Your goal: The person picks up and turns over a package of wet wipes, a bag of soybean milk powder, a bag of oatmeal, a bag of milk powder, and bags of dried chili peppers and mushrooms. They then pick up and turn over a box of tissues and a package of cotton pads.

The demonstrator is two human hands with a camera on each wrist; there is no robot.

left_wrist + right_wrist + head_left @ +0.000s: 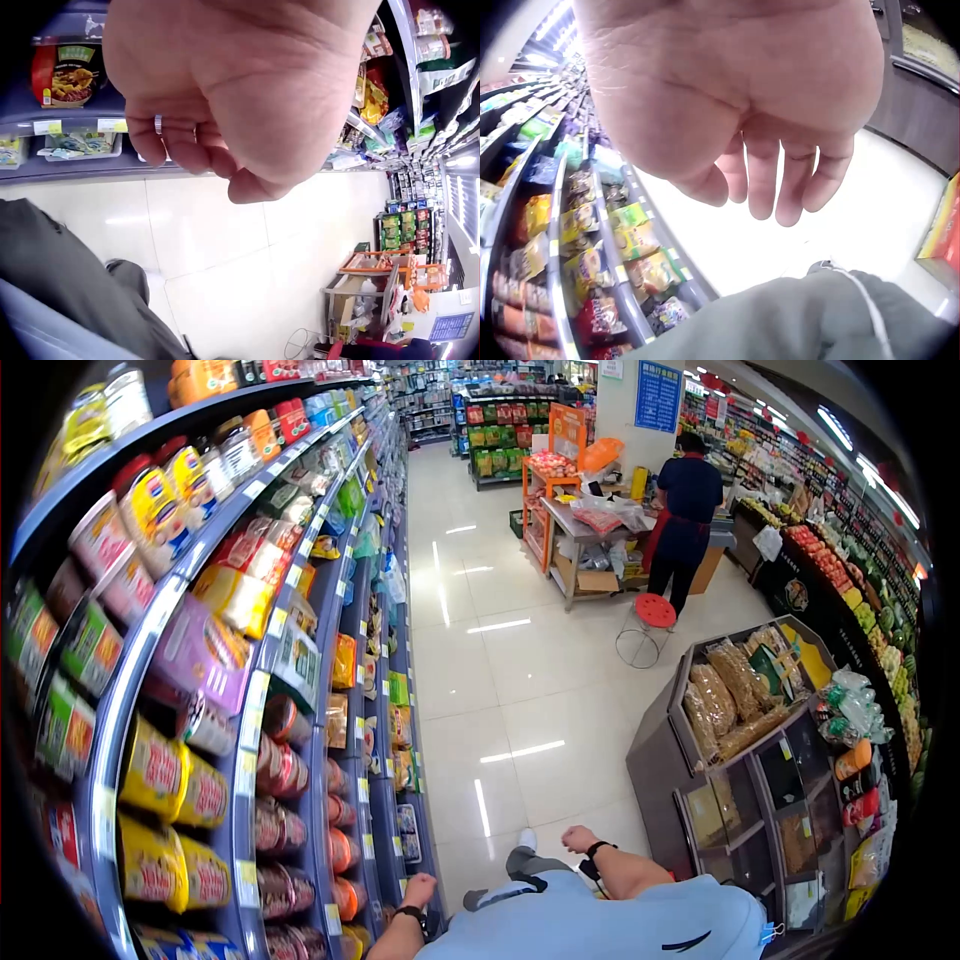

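Observation:
My left hand (420, 890) hangs low beside the shelves, its fingers loosely curled with nothing in them. A ring (158, 124) shows on one finger in the left wrist view, and a red bowl-shaped food pack (67, 76) sits on the shelf near that hand. On the other side, my right hand (577, 839) is held out in front of the body over the floor. Seen from its own wrist, the right palm (735, 97) is bare and the fingers droop, relaxed and slightly spread. Dark bands circle both wrists.
Packed store shelves (245, 780) line the left side. A grey bin stand (655, 760) with bagged dry goods stands at the right. Tiled floor (480, 690) runs ahead. Farther on are a red stool (655, 610), a person (687, 510) in dark clothes and a cluttered table (570, 525).

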